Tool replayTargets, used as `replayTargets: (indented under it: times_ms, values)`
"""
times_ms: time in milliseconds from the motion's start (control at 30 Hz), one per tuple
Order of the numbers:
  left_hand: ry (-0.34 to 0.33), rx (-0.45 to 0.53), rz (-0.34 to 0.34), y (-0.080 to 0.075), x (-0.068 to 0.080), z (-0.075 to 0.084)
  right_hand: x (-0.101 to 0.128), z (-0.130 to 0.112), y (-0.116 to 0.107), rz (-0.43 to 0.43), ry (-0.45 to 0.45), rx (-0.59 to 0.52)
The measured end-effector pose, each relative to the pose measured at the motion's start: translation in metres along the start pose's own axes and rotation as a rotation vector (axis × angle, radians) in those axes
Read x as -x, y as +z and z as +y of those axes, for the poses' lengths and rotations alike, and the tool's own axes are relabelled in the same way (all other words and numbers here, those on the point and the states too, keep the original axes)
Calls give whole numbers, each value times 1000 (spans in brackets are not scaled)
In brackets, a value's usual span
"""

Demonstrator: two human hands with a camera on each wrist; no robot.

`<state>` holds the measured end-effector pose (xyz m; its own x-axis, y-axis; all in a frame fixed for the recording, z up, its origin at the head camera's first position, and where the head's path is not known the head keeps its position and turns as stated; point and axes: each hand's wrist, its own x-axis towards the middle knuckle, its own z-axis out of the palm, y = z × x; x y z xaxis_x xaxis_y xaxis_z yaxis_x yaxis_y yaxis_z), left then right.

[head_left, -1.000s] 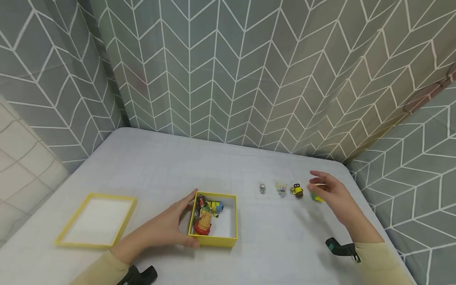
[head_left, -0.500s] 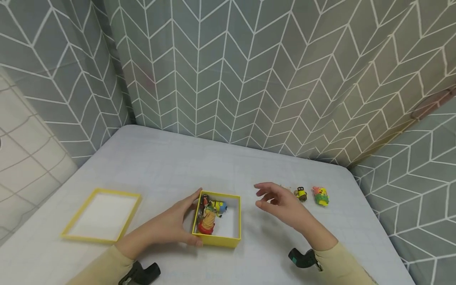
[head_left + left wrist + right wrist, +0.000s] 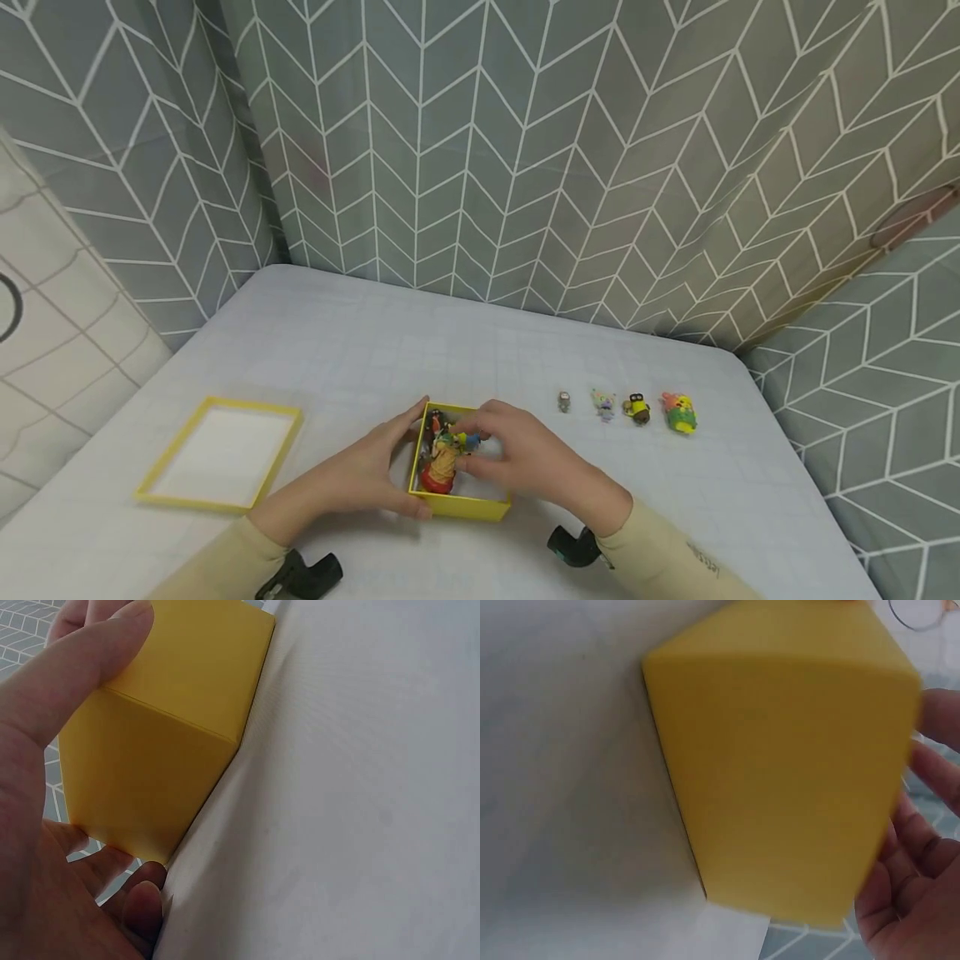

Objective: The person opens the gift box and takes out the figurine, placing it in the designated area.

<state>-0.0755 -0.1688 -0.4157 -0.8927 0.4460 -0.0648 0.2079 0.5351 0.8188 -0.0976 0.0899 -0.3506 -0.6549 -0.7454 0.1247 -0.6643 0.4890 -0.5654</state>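
A small yellow box (image 3: 461, 506) sits near the table's front, with several toy figures (image 3: 438, 458) piled inside. My left hand (image 3: 375, 467) grips its left wall, thumb at the front corner; the left wrist view shows that hand (image 3: 45, 750) against the box's outer wall (image 3: 165, 727). My right hand (image 3: 525, 458) reaches in from the right, its fingers over the toys; nothing shows held. In the right wrist view the box (image 3: 780, 765) fills the frame, with the right hand (image 3: 915, 885) at its edge.
Right of the box stands a row of little figures: a grey one (image 3: 564, 401), a pale one (image 3: 603, 404), a yellow-black one (image 3: 638, 408) and a yellow-green one (image 3: 679, 412). The box's yellow lid (image 3: 221, 454) lies at the left. Patterned curtains enclose the white table (image 3: 375, 350).
My right hand left the yellow-green figure at the end of the row and swept left into the box. The left hand kept its hold on the box.
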Motion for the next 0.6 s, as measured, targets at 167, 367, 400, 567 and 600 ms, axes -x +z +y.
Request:
replayTargets:
  times_ms: [167, 367, 400, 567, 600]
  values:
    - [15, -4, -5, 0, 1, 0, -7, -3, 14, -27, -30, 140]
    - [27, -4, -10, 1, 1, 0, -7, -2, 20, -23, -61, 250]
    - [28, -7, -9, 0, 1, 0, -6, -2, 20, -22, -58, 263]
    - [23, -21, 0, 0, 1, 1, -4, -1, 17, -33, -19, 257]
    - [21, -20, 1, 0, 1, 1, -4, -1, 16, -41, -13, 252]
